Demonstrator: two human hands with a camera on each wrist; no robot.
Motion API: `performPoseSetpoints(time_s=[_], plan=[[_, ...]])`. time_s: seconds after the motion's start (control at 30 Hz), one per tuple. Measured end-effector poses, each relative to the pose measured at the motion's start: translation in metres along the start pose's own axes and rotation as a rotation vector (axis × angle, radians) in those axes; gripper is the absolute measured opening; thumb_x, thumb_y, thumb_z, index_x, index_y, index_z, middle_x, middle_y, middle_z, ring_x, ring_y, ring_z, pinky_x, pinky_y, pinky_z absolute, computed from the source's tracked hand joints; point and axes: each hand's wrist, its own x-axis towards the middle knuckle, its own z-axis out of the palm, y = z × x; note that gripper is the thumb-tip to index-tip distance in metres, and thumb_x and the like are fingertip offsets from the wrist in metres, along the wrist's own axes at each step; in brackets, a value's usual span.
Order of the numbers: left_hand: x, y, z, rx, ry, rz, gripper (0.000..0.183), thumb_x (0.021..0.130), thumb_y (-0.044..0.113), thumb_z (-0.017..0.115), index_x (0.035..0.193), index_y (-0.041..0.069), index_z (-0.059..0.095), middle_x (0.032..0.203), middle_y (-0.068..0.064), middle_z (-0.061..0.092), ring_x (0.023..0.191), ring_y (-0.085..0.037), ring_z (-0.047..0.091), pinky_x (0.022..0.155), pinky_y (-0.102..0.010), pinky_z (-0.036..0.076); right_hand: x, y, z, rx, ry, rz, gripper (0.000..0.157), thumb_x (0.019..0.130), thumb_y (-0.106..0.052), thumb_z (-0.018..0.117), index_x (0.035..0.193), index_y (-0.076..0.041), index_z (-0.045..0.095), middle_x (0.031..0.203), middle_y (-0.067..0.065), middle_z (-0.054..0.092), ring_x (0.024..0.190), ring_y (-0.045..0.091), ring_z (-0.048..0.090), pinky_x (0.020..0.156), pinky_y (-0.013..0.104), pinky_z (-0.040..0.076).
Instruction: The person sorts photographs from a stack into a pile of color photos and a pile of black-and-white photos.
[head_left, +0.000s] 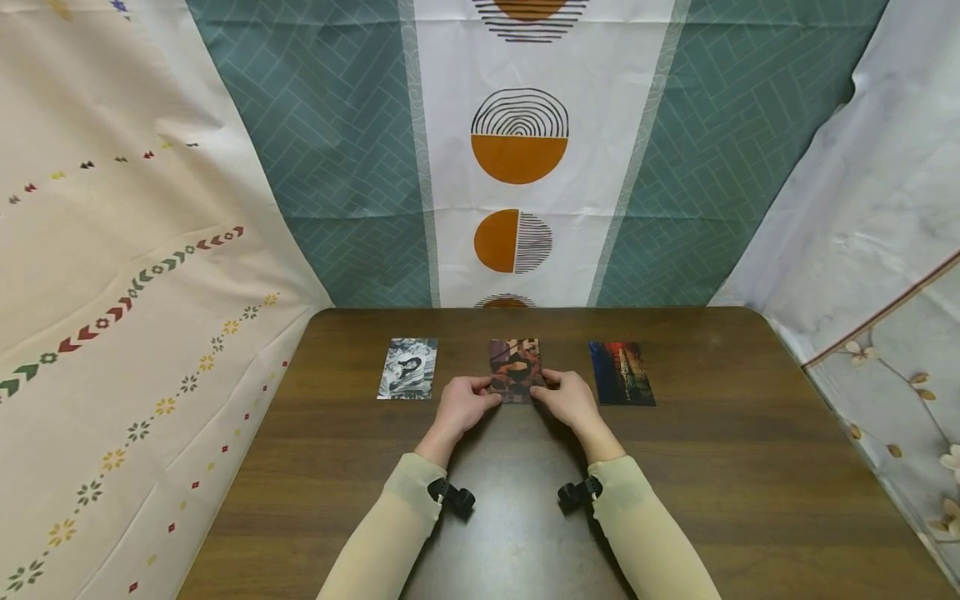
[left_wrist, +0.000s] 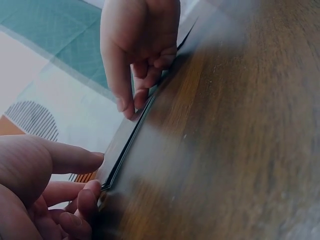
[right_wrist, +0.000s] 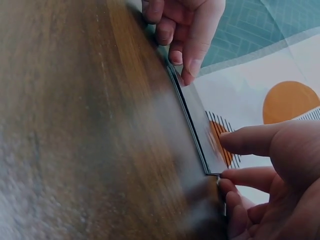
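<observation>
A picture card [head_left: 515, 367] with a dark red and brown print lies at the middle of the table's far part. My left hand [head_left: 462, 405] pinches its left edge near the front corner, and my right hand [head_left: 568, 400] grips the right edge opposite. Seen edge-on in the left wrist view, the card [left_wrist: 129, 145] shows more than one thin layer, like a small stack. In the right wrist view, the right thumb lies over the top while fingers touch the side. A black-and-white picture card [head_left: 408, 368] lies left of my hands; a blue and red one [head_left: 622, 373] lies to the right.
The brown wooden table [head_left: 750, 467] ends at a far edge just behind the cards. A green and white patterned cloth [head_left: 345, 167] hangs beyond it. Pale cloths hang along the left and right sides. A small black camera sits on each wrist.
</observation>
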Motion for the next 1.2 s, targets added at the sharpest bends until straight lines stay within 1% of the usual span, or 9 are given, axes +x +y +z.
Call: performPoseSetpoints(time_s=[0.13,0.37,0.43,0.57,0.73,0.87,0.97,1.1,1.2], plan=[[0.0000,-0.0002,0.0004,-0.007,0.013,0.006,0.044,0.091,0.016,0.083,0.132,0.002,0.076,0.078,0.002,0.065,0.069,-0.013,0.053,0.063,-0.030,0.043,0.0000,-0.0008,-0.0015,0.057,-0.005,0.017,0.057,0.102,-0.028,0.070,0.151,-0.001,0.060,0.146,0.021,0.064,0.137,0.044,0.055,0.110,0.058,0.045],[0.0000,0.0013,0.0010,-0.019,0.011,0.004,0.042,0.092,0.015,0.082,0.133,0.005,0.076,0.078,0.003,0.064,0.071,-0.014,0.053,0.066,-0.031,0.042,-0.0016,-0.0035,-0.0055,0.207,-0.026,0.057,0.055,0.103,-0.026,0.069,0.150,0.000,0.060,0.148,0.022,0.061,0.133,0.042,0.058,0.104,0.055,0.051],[-0.0006,0.0018,0.0008,-0.018,0.009,0.001,0.043,0.093,0.016,0.082,0.133,0.005,0.076,0.078,0.002,0.064,0.070,-0.015,0.053,0.064,-0.030,0.042,-0.0018,-0.0036,-0.0057,0.209,-0.018,0.068,0.054,0.103,-0.026,0.069,0.149,0.000,0.060,0.146,0.022,0.062,0.132,0.041,0.059,0.103,0.055,0.051],[-0.0013,0.0023,0.0003,-0.007,0.001,-0.009,0.045,0.093,0.017,0.082,0.135,0.004,0.075,0.080,0.002,0.065,0.070,-0.015,0.053,0.064,-0.030,0.042,-0.0018,-0.0038,-0.0058,0.172,0.001,0.084,0.051,0.103,-0.027,0.069,0.146,0.000,0.064,0.141,0.023,0.065,0.131,0.041,0.060,0.102,0.055,0.051],[-0.0015,0.0017,0.0003,0.003,-0.012,-0.021,0.045,0.094,0.018,0.082,0.136,0.003,0.074,0.079,0.001,0.065,0.071,-0.015,0.053,0.066,-0.031,0.042,-0.0015,-0.0044,-0.0063,0.152,-0.003,0.092,0.047,0.104,-0.028,0.068,0.141,0.000,0.067,0.139,0.023,0.066,0.128,0.042,0.061,0.101,0.055,0.052],[-0.0026,0.0007,0.0008,-0.008,-0.009,-0.020,0.046,0.093,0.017,0.082,0.136,0.002,0.073,0.079,0.001,0.065,0.069,-0.015,0.053,0.064,-0.030,0.042,-0.0020,-0.0041,-0.0053,0.181,-0.004,0.102,0.047,0.104,-0.028,0.069,0.141,0.000,0.067,0.139,0.023,0.066,0.129,0.041,0.060,0.102,0.055,0.051],[-0.0035,0.0003,0.0012,-0.028,0.008,-0.009,0.046,0.092,0.015,0.082,0.135,0.001,0.074,0.079,0.001,0.065,0.067,-0.013,0.052,0.063,-0.029,0.042,-0.0024,-0.0046,-0.0048,0.216,-0.003,0.099,0.047,0.104,-0.027,0.069,0.142,0.001,0.067,0.141,0.023,0.065,0.131,0.041,0.059,0.104,0.055,0.050],[-0.0045,0.0014,0.0012,-0.059,0.032,-0.002,0.044,0.092,0.015,0.082,0.134,0.004,0.075,0.081,0.002,0.065,0.069,-0.013,0.053,0.065,-0.030,0.043,-0.0028,-0.0053,-0.0052,0.267,-0.002,0.096,0.047,0.104,-0.025,0.068,0.142,0.002,0.065,0.142,0.024,0.064,0.132,0.041,0.059,0.106,0.055,0.048],[-0.0044,0.0017,0.0015,-0.071,0.047,-0.003,0.041,0.092,0.014,0.082,0.131,0.006,0.077,0.084,0.002,0.064,0.074,-0.014,0.054,0.070,-0.032,0.045,-0.0029,-0.0056,-0.0049,0.297,0.001,0.100,0.045,0.104,-0.023,0.069,0.141,0.003,0.066,0.138,0.023,0.066,0.128,0.039,0.061,0.105,0.054,0.049]])
